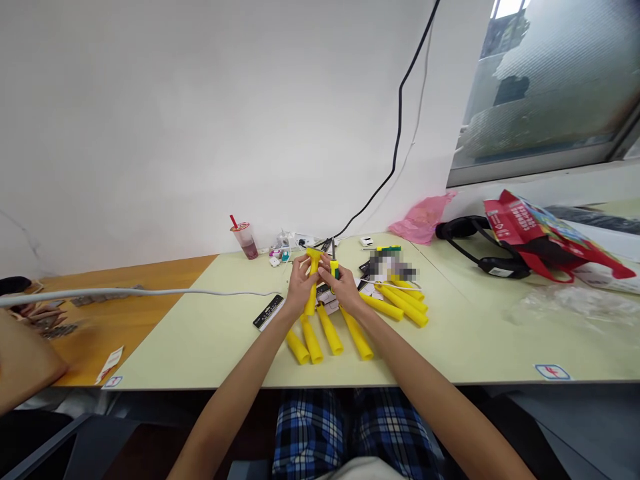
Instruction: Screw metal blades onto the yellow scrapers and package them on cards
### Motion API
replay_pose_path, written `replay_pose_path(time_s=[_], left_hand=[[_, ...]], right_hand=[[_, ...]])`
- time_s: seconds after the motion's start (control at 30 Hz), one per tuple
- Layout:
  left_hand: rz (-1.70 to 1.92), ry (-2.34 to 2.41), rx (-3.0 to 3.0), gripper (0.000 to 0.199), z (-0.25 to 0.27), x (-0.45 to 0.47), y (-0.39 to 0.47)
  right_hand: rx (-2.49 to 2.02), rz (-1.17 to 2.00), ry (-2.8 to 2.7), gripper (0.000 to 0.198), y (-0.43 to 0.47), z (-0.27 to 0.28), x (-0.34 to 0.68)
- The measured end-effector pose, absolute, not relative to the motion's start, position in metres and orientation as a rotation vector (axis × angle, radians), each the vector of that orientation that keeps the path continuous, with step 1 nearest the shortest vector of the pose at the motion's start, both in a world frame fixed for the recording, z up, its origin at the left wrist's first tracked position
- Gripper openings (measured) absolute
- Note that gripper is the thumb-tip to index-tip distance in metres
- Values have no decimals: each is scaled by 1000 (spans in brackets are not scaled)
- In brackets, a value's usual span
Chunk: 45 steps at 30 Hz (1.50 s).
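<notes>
My left hand (300,285) is closed round a yellow plastic T-shaped handle (311,293), its wide head at the top and its hollow grip pointing down toward me. Closed too, my right hand (344,285) holds a screwdriver (335,268) with a yellow and green grip, its shaft upward. Both hands are close together above the table, fingertips near the T-shaped handle's upper part. Below them lie several similar yellow handles (331,331) in a fan, open ends toward me. More yellow handles (406,305) rest right of my right forearm.
A cup with a red straw (245,241) stands at the back left. Another screwdriver (389,249) lies behind the handles. Headphones (480,250), a red bag (540,233) and pink plastic (423,219) sit right. A grey cable (150,291) crosses the left side; a black-and-white card (269,312) lies there.
</notes>
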<state>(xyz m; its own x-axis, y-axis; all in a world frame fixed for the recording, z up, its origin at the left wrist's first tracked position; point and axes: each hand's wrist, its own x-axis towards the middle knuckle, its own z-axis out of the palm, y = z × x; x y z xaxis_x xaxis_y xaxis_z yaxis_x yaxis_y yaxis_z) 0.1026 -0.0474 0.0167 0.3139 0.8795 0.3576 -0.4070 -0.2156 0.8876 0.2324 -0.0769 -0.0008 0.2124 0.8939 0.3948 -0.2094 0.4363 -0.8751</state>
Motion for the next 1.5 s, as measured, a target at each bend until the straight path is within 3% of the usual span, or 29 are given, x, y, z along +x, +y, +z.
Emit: replay_pose_path(time_s=[0.2,0.33,0.53,0.83,1.5], left_hand=[[1150,402,995,61,28,49,-16],[1141,399,894,67,22,4,2],[1236,364,817,74,20,-30,11],[1294,364,852,79,16,-34,12],[1205,439,859,67,7,-26,11]], right_hand=[[-1050,722,-1121,69,-70,9,252],[-1458,499,-1414,50,-46,11,275],[-1414,459,-1787,18,-24,3,260],[-1265,354,-1896,26,-43,-22,225],[-1178,239,-2060,26,-53,-30,236]])
